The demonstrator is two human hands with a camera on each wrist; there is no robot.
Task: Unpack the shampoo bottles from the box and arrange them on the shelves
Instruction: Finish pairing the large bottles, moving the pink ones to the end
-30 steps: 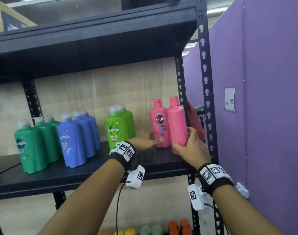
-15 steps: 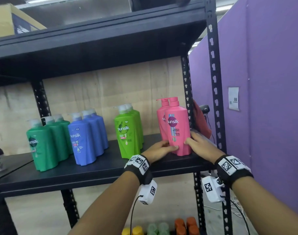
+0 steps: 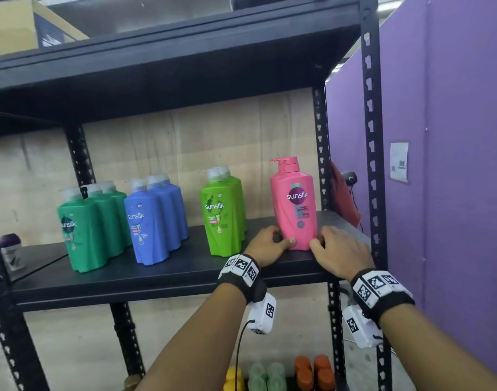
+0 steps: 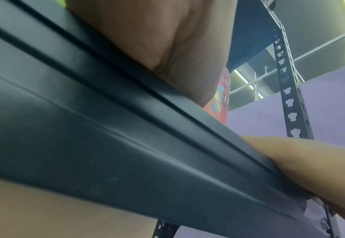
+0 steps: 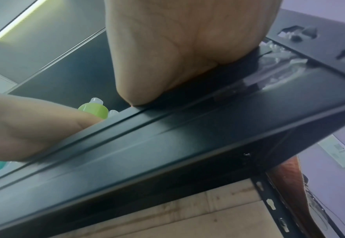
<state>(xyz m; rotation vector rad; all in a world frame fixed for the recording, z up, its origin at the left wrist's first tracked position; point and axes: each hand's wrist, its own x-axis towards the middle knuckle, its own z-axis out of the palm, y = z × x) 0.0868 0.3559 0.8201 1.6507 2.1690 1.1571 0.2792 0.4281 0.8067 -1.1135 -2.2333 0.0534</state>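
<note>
Nearest the viewer, the left hand (image 3: 265, 245) and the right hand (image 3: 339, 251) lie on the front of the black metal shelf board (image 3: 157, 277), each curled lightly against the base of the front pink plastic pump-top shampoo bottle (image 3: 295, 204), thumbs pinching its lower corners from either side. The bottle stands upright at the right end of the board, label forward, with a second pink bottle (image 3: 292, 160) directly behind it, only its pump showing. To finish this step well, the squaring should probably be done low on the base, sliding, not tipping, until the front face lines up with the lime-green bottle row (image 3: 223, 218); then both hands can let go together. Farther left stand the blue bottle row (image 3: 149, 224) and the dark-green bottle row (image 3: 83, 235). Compared with half a second earlier, the front bottle has turned to face forward and now hides its partner, and the hands have drawn back toward the shelf lip.
</note>
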